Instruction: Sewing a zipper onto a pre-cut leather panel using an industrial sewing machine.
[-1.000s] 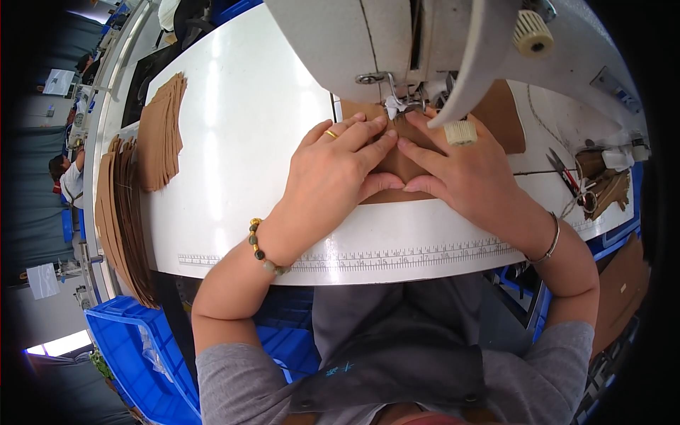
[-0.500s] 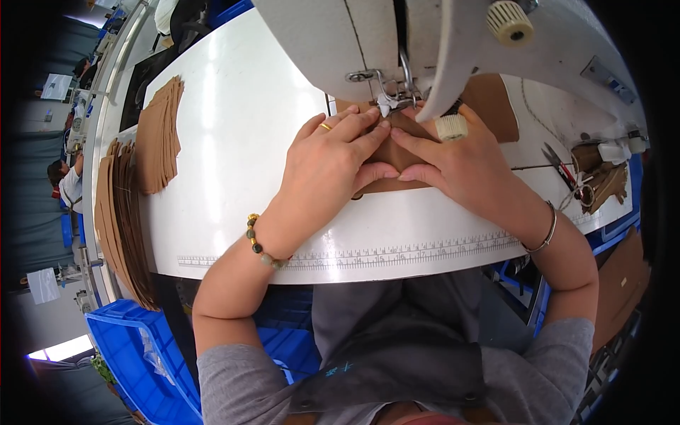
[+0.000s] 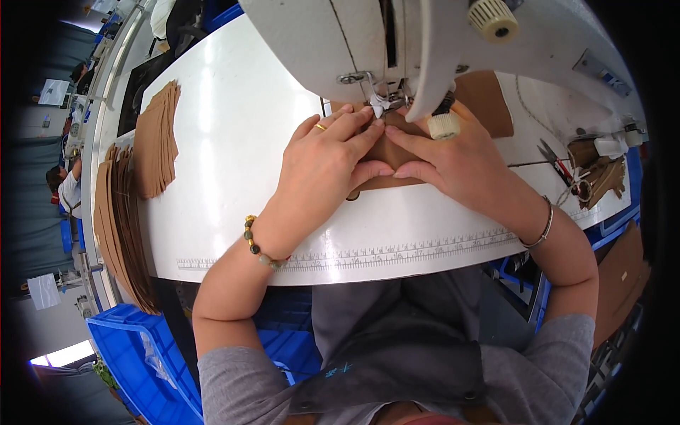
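Under the presser foot [image 3: 382,105] of a white sewing machine [image 3: 453,49] lies a brown sheet-like piece [image 3: 388,152], perhaps leather or cloth. My left hand [image 3: 322,152] holds its left part, fingertips close to the foot and thumb at the near edge. From the other side my right hand [image 3: 460,152] grips the same piece, its index fingertip near the left one. The two thumb tips almost meet, and the piece bulges a little between thumbs and index fingers. The needle's tip and the far fingers of my right hand are partly hidden.
Stacked brown pieces [image 3: 157,138] lie on the left of the white table [image 3: 241,142], with a taller bundle [image 3: 120,219] beside them. Scissors [image 3: 556,159] and brown scraps [image 3: 602,180] lie at right. A printed ruler [image 3: 354,253] follows the near edge; a blue crate [image 3: 134,347] stands below left.
The machine and both hands sit slightly farther left in the picture, as the view has shifted a little. My hands keep nearly the same hold on the brown piece.
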Demonstrator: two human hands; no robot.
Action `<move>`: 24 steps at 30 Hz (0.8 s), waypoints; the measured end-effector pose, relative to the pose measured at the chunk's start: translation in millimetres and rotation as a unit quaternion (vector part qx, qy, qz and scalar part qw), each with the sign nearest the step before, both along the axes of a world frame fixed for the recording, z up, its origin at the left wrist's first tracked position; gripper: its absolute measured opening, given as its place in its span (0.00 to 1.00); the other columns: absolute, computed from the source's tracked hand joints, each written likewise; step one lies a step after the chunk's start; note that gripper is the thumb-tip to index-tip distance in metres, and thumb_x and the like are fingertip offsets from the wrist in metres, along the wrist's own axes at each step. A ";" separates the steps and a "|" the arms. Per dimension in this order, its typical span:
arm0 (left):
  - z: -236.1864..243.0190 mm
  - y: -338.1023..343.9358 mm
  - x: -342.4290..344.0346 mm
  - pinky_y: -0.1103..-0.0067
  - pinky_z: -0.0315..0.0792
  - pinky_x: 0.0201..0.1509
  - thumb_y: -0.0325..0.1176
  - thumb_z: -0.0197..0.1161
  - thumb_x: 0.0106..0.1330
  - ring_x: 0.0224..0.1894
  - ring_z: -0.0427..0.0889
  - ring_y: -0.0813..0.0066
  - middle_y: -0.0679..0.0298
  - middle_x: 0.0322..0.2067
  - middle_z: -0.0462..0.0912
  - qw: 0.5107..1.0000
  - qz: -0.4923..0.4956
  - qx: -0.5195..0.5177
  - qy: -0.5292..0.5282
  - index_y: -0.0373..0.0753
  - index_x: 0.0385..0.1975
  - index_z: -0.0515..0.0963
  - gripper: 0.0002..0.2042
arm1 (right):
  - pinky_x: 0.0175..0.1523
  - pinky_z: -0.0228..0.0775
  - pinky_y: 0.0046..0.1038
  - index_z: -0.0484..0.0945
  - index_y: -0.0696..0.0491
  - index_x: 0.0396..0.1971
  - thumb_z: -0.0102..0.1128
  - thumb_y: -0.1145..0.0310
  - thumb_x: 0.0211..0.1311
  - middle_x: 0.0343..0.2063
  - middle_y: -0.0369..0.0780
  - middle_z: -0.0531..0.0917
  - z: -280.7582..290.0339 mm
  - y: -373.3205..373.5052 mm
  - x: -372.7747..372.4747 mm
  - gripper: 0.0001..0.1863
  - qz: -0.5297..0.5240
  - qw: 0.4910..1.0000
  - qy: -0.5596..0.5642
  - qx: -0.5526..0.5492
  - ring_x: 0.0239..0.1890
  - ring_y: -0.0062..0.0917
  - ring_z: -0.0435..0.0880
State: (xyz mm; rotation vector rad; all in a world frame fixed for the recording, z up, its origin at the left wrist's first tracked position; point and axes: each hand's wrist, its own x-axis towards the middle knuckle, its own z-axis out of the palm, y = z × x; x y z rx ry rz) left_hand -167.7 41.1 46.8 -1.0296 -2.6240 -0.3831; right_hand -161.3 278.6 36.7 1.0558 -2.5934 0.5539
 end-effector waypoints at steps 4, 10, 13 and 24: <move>0.1 0.2 0.2 0.67 0.76 0.60 0.52 0.72 0.57 0.58 0.83 0.57 0.61 0.56 0.85 1.000 0.005 -0.003 -0.007 0.40 0.54 0.86 0.29 | 0.72 0.64 0.48 0.86 0.51 0.46 0.74 0.52 0.53 0.53 0.39 0.85 0.5 -0.2 -0.1 0.24 -0.007 1.000 -0.002 -0.004 0.65 0.37 0.77; -0.5 0.5 0.3 0.67 0.76 0.60 0.53 0.72 0.56 0.57 0.83 0.57 0.61 0.56 0.85 1.000 0.000 -0.002 0.001 0.39 0.54 0.85 0.29 | 0.71 0.65 0.48 0.87 0.51 0.46 0.74 0.52 0.53 0.53 0.39 0.85 -1.3 0.0 -0.9 0.24 -0.004 1.000 0.004 -0.003 0.65 0.37 0.77; -0.8 0.3 0.0 0.67 0.76 0.60 0.53 0.72 0.56 0.57 0.83 0.57 0.61 0.55 0.85 1.000 0.000 -0.002 0.000 0.39 0.54 0.85 0.29 | 0.71 0.65 0.48 0.87 0.51 0.46 0.74 0.51 0.53 0.52 0.40 0.85 -1.4 0.4 -1.8 0.24 -0.001 1.000 0.001 0.000 0.64 0.37 0.77; -1.7 0.9 0.9 0.68 0.75 0.60 0.52 0.71 0.58 0.55 0.84 0.59 0.62 0.55 0.86 1.000 0.008 -0.002 0.000 0.40 0.54 0.85 0.28 | 0.72 0.64 0.47 0.86 0.54 0.43 0.71 0.53 0.57 0.49 0.40 0.86 3.6 10.0 -11.6 0.21 -0.034 0.997 0.062 0.029 0.60 0.36 0.81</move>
